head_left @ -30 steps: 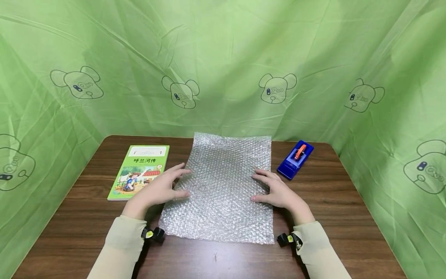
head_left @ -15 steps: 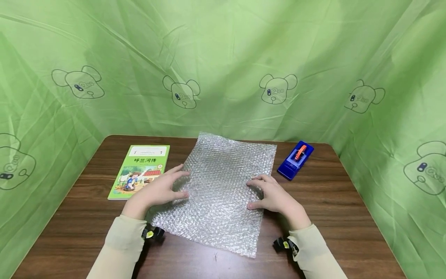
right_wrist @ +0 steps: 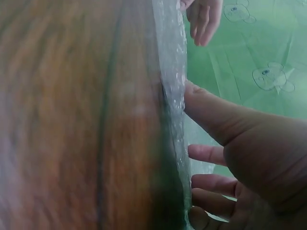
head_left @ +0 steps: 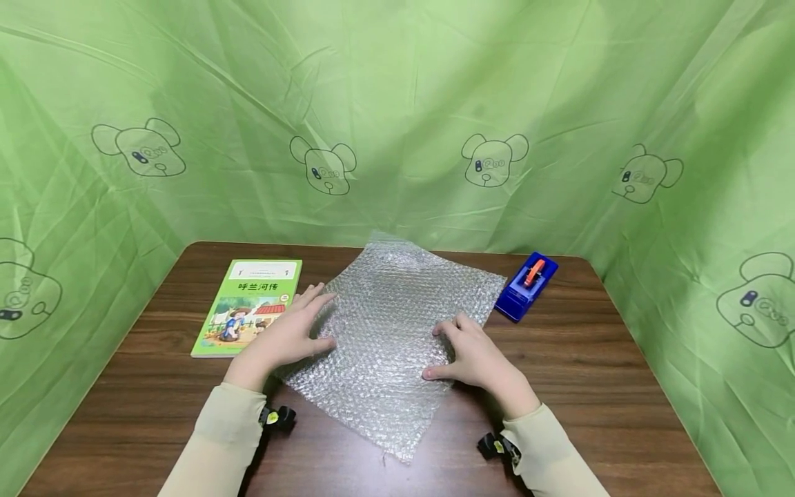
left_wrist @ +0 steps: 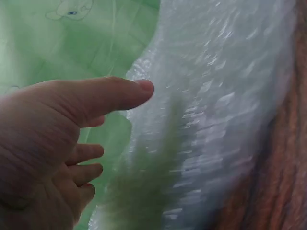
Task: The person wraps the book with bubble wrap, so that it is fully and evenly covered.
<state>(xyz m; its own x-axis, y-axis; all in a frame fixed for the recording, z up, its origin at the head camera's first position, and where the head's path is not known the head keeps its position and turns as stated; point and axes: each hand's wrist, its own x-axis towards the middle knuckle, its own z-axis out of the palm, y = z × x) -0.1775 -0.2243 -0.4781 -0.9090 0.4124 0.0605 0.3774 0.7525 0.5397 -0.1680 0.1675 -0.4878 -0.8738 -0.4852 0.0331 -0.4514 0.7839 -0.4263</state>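
A sheet of bubble wrap (head_left: 385, 331) lies turned at an angle on the wooden table, one corner pointing at the near edge. My left hand (head_left: 288, 335) is at its left side with thumb and fingers spread apart; in the left wrist view the straight thumb (left_wrist: 115, 94) overlaps the sheet. My right hand (head_left: 475, 355) has its fingertips on the sheet's right part, thumb and fingers apart. In the right wrist view, that thumb (right_wrist: 216, 112) and the fingers reach the sheet's edge (right_wrist: 175, 96).
A green picture-covered book (head_left: 263, 279) lies left of the sheet, partly behind my left hand. A blue flat plastic piece with an orange lever (head_left: 528, 286) lies at the right, close by the sheet's far right corner. Green fabric (head_left: 404, 103) walls the table (head_left: 596, 386).
The bubble wrap has turned clockwise: its near corner swung left and its far right corner came right and nearer. My right hand moved left and toward me; my left hand stayed nearly in place.
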